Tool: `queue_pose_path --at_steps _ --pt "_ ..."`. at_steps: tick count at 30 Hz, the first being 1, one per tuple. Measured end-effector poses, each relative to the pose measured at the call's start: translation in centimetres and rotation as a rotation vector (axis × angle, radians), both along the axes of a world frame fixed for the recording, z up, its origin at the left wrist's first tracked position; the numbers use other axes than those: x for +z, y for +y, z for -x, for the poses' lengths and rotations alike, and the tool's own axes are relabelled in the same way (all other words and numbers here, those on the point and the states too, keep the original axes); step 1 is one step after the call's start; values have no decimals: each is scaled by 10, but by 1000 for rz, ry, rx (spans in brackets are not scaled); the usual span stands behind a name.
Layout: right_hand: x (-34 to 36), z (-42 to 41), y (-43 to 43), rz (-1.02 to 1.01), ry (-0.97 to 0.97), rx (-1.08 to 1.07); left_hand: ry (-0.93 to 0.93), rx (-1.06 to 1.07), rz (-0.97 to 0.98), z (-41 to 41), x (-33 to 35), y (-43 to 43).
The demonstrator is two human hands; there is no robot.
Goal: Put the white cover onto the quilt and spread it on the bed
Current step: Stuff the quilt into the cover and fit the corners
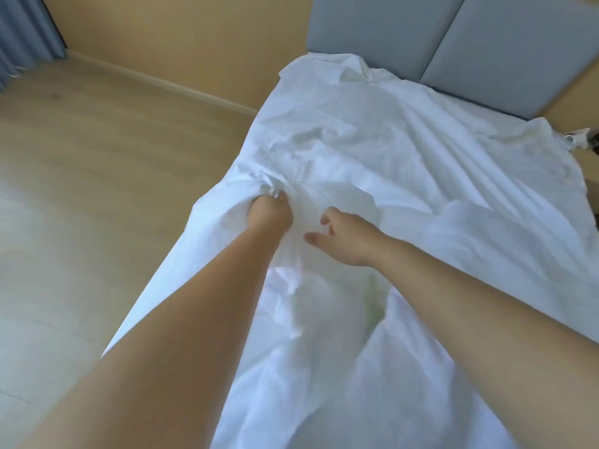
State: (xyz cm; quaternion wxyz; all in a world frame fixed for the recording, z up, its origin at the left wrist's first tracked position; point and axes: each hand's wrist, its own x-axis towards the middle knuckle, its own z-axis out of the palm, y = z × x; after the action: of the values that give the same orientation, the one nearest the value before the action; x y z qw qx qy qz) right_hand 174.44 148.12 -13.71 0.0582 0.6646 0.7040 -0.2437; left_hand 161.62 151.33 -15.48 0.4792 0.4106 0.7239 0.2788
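The white cover lies crumpled over the whole bed, from the near edge up to the headboard. My left hand grips a bunched fold of the cover near the bed's left edge. Just to its right, my right hand hovers over the fabric with fingers spread and relaxed, holding nothing. A faint green tint shows through the fabric below my right hand; I cannot make out the quilt itself.
A grey padded headboard stands at the far end against a tan wall. Light wooden floor lies left of the bed, with grey curtains in the far left corner. A small white object sits beyond the bed's right edge.
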Motion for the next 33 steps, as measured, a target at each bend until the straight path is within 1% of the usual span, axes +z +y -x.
queue_pose_path --at_steps 2,3,4,6,7,10,11,12,13,15,17,18,19,21,23,24,26,27,28,29,30,31,33 --pt "-36 -35 -8 42 -418 96 204 -198 135 6 -39 -14" --pt "-50 -51 -13 70 -538 90 260 -281 236 5 -56 -26" --pt "-60 -63 -18 91 -585 52 296 -368 309 2 -68 -37" --pt "-75 -76 -27 138 -536 -31 390 -488 344 -11 -83 -48" --pt "-80 -78 -31 150 -516 -30 469 -522 331 -18 -86 -51" --pt "-92 -82 -40 83 -490 57 655 -598 272 -37 -90 -54" --pt "-93 -85 -45 40 -463 59 682 -620 225 -45 -88 -54" --pt "-95 -88 -51 -8 -422 40 684 -634 181 -54 -85 -55" --pt "-96 -90 -58 -55 -381 11 645 -635 132 -64 -83 -56" --pt "-98 -93 -80 -122 -329 -20 458 -609 77 -87 -86 -59" --pt "-102 -93 -108 -176 -253 -27 192 -548 127 -111 -93 -64" --pt "-105 -92 -121 -191 -214 -28 96 -513 179 -125 -100 -66" --pt "-106 -90 -132 -206 -179 -33 42 -489 225 -138 -108 -68" --pt "-111 -91 -146 -263 -88 -64 13 -469 278 -159 -121 -71" --pt "-115 -100 -151 -381 46 -105 33 -465 301 -171 -134 -71" --pt "-114 -108 -148 -414 107 -135 61 -477 285 -174 -138 -71" --pt "-108 -125 -134 -362 216 -214 140 -513 171 -178 -139 -72" --pt "-102 -134 -125 -392 221 -213 156 -540 94 -178 -134 -74" --pt "-95 -143 -116 -502 172 -195 164 -576 30 -178 -126 -79" --pt "-89 -153 -105 -582 84 -175 155 -611 -18 -178 -116 -88" --pt "-82 -161 -94 -607 -21 -130 131 -650 -61 -176 -105 -101" --pt "-73 -169 -85 -547 -116 -72 108 -707 -111 -174 -95 -116" --pt "-60 -187 -69 -366 -226 58 122 -874 -208 -167 -78 -148"
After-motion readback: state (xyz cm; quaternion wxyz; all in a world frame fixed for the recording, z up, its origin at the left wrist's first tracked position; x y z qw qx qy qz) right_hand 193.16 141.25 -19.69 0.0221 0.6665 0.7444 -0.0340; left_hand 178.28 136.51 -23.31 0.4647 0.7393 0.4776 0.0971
